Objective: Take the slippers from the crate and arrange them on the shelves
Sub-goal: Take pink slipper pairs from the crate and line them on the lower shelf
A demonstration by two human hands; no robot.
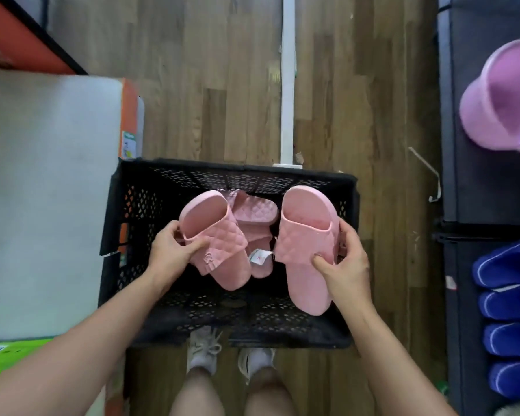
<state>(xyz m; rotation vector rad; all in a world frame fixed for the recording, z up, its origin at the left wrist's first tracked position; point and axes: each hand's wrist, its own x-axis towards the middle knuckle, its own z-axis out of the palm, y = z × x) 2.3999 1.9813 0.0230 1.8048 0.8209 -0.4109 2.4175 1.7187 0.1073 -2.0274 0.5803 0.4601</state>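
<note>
Your left hand (174,250) curls its fingers round the left pink slipper (219,235) and your right hand (342,259) grips the right pink slipper (306,235), both above the black crate (237,172), where more pink slippers (252,214) lie beside a white tag (258,257) with red print too small to read.

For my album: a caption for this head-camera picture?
Left hand holds a pink quilted slipper, right hand its twin, over a black perforated plastic crate.

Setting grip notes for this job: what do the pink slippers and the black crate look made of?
Pink slippers: probably soft moulded foam or rubber, matte, quilted pattern pressed into the strap. Black crate: seemingly rigid moulded plastic, dull finish, walls pierced in a diamond lattice.
</note>
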